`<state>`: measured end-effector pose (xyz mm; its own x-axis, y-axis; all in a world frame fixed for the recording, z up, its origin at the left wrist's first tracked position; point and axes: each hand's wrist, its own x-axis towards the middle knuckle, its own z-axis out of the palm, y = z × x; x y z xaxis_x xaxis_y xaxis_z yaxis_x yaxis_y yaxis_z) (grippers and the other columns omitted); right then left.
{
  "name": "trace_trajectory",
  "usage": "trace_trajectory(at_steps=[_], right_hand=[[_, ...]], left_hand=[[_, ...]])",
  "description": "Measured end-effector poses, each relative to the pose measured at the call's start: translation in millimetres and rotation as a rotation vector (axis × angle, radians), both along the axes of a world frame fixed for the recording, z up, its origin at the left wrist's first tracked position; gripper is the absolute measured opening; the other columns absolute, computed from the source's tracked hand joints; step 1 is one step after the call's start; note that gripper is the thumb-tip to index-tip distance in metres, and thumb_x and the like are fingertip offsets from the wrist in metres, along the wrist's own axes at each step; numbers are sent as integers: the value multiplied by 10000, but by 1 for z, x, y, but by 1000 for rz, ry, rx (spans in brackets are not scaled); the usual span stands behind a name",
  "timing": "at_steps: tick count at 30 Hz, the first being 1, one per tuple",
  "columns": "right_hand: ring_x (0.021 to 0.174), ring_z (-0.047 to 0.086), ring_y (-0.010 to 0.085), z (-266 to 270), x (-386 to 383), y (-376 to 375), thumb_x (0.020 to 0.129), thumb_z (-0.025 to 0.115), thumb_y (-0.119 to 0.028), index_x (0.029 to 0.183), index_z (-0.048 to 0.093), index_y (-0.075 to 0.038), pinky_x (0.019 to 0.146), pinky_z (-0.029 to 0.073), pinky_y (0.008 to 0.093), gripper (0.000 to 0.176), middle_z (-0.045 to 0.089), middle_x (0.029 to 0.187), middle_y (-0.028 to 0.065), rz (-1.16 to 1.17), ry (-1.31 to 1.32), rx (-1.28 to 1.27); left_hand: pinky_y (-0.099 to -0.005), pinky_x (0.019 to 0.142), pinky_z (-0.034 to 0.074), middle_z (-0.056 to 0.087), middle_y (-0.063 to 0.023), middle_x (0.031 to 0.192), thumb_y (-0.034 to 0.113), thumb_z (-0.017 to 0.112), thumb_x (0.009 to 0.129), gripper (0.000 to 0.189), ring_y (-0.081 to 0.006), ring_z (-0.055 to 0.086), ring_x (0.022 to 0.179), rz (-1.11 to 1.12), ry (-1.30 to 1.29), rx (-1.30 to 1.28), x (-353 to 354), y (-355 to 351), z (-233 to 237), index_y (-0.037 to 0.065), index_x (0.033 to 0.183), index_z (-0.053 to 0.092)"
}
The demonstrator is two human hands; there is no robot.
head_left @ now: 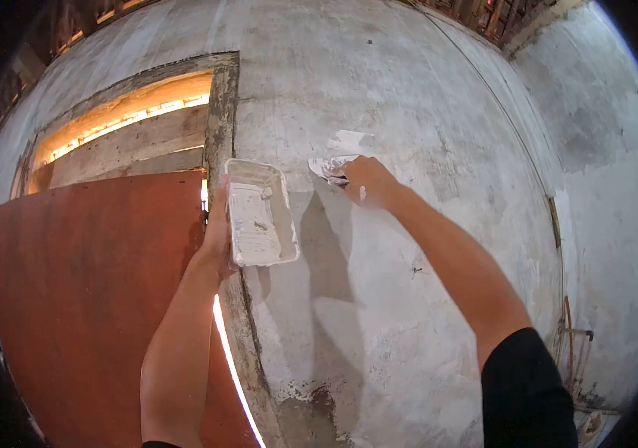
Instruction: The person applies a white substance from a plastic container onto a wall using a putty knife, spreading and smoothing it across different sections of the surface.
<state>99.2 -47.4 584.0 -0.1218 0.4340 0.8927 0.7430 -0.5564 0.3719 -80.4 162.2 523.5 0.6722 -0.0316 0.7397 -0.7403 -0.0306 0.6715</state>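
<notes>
My left hand (pixel 219 224) grips a white rectangular plastic tub (pixel 289 228) by its left side, its open top facing me. Inside, pale putty (pixel 248 216) is smeared thickly over the bottom. My right hand (pixel 370 183) is closed around a putty knife (pixel 326 166) whose blade, coated with white putty, is held at the grey wall (pixel 423 239). Just above the blade a patch of fresh white putty (pixel 352 140) shows on the wall. The knife's handle is mostly hidden by my fingers. A white smear marks the back of my right hand.
On the left stands a reddish-brown door panel (pixel 95 284) in a worn frame (pixel 222 104), with a lit opening above it. A thin cable (pixel 483 82) runs down the wall. At the right, a pipe with a tap (pixel 579 331) sticks out near the corner.
</notes>
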Motion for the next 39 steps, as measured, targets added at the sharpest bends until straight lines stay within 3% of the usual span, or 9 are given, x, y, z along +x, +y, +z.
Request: trace_trajectory(at_steps=[6,8,14,18,23,29,34,36,39], right_hand=[[908,623,373,31,15,-34,751,577,-153,979,664,-73,774,502,459,257,651,967,201,-33,96,-9],[974,625,363,38,26,-41,765,597,-163,980,676,-65,795,516,427,249,652,1023,189,98,117,455],[1031,627,323,69,5,-21,773,622,-162,983,694,-89,841,525,363,234,655,1078,145,79,686,798],[993,643,324,77,-11,5,767,623,-142,978,694,-87,827,531,361,229,669,1025,159,25,569,729],[900,666,333,71,-14,17,745,602,-61,915,699,-53,771,541,384,196,682,893,181,-218,81,386],[839,652,333,41,24,-35,736,544,-16,893,704,-69,731,531,389,231,674,881,185,-112,91,-43],[798,633,358,6,11,-63,655,495,37,936,722,-98,713,511,403,386,672,852,191,-333,-12,-276],[744,634,331,8,4,-73,686,520,18,885,717,-59,687,496,390,290,662,786,198,-53,171,-449],[720,612,329,23,-2,-71,744,596,-48,857,665,29,670,482,375,154,647,810,224,60,179,-455]], left_hand=[[-459,905,479,536,-123,1244,701,337,867,779,-276,565,1073,82,-174,4,4,1,2,97,1351,424],[-456,918,469,530,-113,1249,715,350,854,792,-274,549,1101,151,-145,16,3,1,1,103,1349,427],[-469,907,479,524,-117,1250,722,326,856,793,-287,558,1085,88,-125,-45,4,8,0,107,1347,427],[-478,892,492,543,-136,1226,737,302,850,810,-296,573,1075,74,-31,-67,-4,-2,-4,113,1353,422],[-480,890,500,541,-148,1240,739,274,853,811,-292,591,1069,95,-33,-4,-5,2,-4,116,1348,431],[-468,889,508,567,-145,1190,701,287,879,770,-285,603,1039,-116,-71,-13,-3,7,-1,97,1326,455],[-467,872,522,575,-142,1167,685,307,886,757,-281,610,1018,-157,-58,-33,-1,10,-1,86,1326,451],[-472,874,522,571,-143,1182,697,316,876,771,-282,607,1030,-111,-66,-21,-1,12,0,89,1331,446],[-468,880,518,564,-142,1200,708,323,865,782,-276,600,1051,-14,-64,-22,-2,9,-1,98,1339,442]])
